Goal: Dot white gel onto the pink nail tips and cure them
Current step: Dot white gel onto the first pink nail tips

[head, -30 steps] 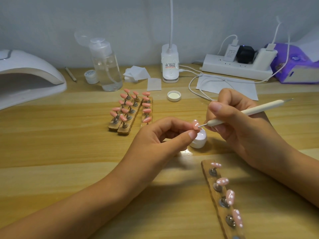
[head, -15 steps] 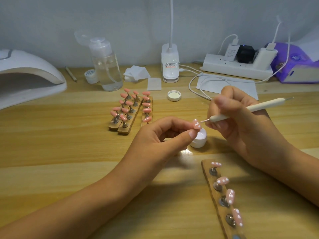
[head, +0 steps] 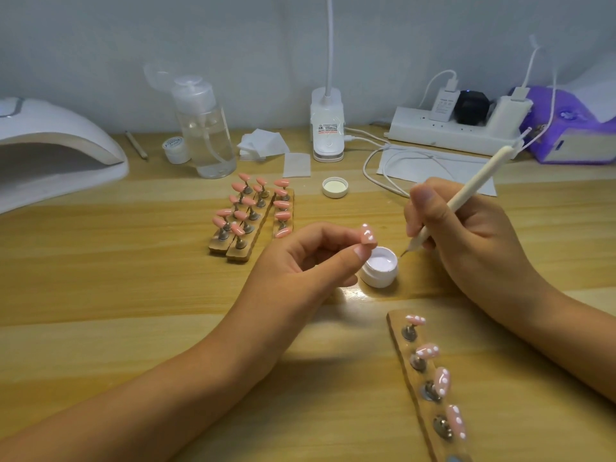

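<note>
Centrally, the pink nail tip [head: 368,235], bearing white dots, is pinched in the left hand [head: 310,261] near the gel pot [head: 381,268]; the right hand [head: 466,238] grips the dotting pen [head: 470,188], its point beside the pot's rim.

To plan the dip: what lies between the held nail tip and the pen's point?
The open jar of white gel, just below nail tip and pen, in the head view.
</note>
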`<action>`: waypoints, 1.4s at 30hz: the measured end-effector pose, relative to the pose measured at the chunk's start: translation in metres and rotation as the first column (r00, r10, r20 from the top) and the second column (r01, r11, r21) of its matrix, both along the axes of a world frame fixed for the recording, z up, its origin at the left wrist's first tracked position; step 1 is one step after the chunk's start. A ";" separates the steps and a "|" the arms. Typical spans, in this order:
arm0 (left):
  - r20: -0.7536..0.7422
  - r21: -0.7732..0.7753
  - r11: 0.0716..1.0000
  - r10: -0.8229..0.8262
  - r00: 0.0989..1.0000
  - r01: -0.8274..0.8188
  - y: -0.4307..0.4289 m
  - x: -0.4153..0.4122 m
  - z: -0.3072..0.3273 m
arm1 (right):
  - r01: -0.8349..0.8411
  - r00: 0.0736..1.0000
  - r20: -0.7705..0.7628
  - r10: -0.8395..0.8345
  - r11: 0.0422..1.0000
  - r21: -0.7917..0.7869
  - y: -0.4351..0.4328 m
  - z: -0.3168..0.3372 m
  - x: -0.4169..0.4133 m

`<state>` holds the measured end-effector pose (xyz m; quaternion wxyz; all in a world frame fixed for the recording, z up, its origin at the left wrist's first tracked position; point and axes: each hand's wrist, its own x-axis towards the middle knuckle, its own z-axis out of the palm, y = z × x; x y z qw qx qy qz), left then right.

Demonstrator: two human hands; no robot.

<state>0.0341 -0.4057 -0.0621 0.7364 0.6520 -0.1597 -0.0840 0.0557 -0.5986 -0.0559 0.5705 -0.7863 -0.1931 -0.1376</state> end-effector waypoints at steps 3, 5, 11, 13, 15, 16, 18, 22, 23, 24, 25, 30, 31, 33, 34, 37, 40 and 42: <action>-0.008 -0.017 1.000 0.007 1.000 -0.007 0.000 0.001 0.000 | -0.015 0.999 0.041 0.016 1.000 -0.022 0.001 -0.001 0.000; -0.013 -0.027 1.000 0.013 1.000 -0.014 0.000 0.001 0.000 | -0.024 0.999 0.045 0.026 0.999 -0.031 0.002 -0.002 0.000; 0.008 -0.018 1.000 0.011 1.000 -0.011 0.000 0.002 -0.001 | -0.055 0.998 0.007 0.057 0.993 -0.106 0.003 -0.006 0.001; 0.021 -0.007 1.000 0.007 1.000 -0.007 0.000 0.001 -0.001 | -0.071 0.997 0.023 0.075 0.986 -0.148 0.003 -0.007 0.001; 0.027 0.002 1.000 0.004 1.000 -0.004 0.000 0.001 -0.001 | -0.080 0.995 0.039 0.089 0.978 -0.191 0.003 -0.007 0.002; 0.028 0.005 1.000 0.002 1.000 -0.002 0.000 0.001 -0.001 | -0.081 0.995 0.041 0.091 0.976 -0.203 0.003 -0.008 0.002; 0.033 0.009 1.000 -0.001 0.999 0.001 0.000 0.001 -0.001 | -0.077 0.995 0.040 0.087 0.974 -0.214 0.003 -0.008 0.002; 0.043 0.013 1.000 -0.003 0.999 0.003 0.000 0.001 -0.001 | -0.075 0.996 0.032 0.083 0.976 -0.203 0.003 -0.008 0.002; 0.045 0.013 1.000 -0.003 0.999 0.003 0.000 0.001 -0.001 | -0.076 0.996 0.032 0.084 0.976 -0.206 0.003 -0.008 0.003; 0.047 0.014 1.000 -0.003 0.999 0.002 0.000 0.001 0.000 | -0.076 0.996 0.034 0.085 0.974 -0.213 0.003 -0.008 0.003; 0.049 0.014 1.000 -0.003 0.999 0.002 0.000 0.001 0.000 | -0.075 0.996 0.036 0.085 0.973 -0.218 0.003 -0.008 0.003; 0.036 0.002 1.000 0.002 0.999 -0.002 -0.001 0.001 0.001 | -0.026 0.999 0.020 0.029 0.990 -0.139 0.003 -0.006 0.001; 0.031 -0.002 1.000 0.001 1.000 -0.001 -0.001 0.001 0.001 | -0.011 1.000 0.010 0.012 0.995 -0.100 0.002 -0.006 0.001; 0.023 -0.007 1.000 -0.003 1.000 0.003 -0.001 0.000 0.001 | 0.008 1.000 -0.017 -0.008 1.000 0.010 0.002 -0.003 0.002; 0.018 -0.009 1.000 -0.005 1.000 0.005 -0.001 0.000 0.001 | 0.016 0.999 -0.037 -0.013 0.996 0.089 0.002 -0.001 0.003; 0.015 -0.009 1.000 -0.011 1.000 0.011 -0.001 0.000 0.001 | 0.055 0.992 -0.128 -0.011 0.938 0.342 0.001 0.003 0.004; 0.023 -0.006 1.000 -0.020 1.000 0.020 -0.001 0.000 0.002 | -0.006 0.977 -0.186 0.108 0.877 0.480 -0.002 0.002 0.005; 0.024 -0.013 0.999 -0.030 0.999 0.030 -0.001 0.000 0.002 | -0.078 0.963 -0.181 0.200 0.849 0.523 -0.001 0.002 0.003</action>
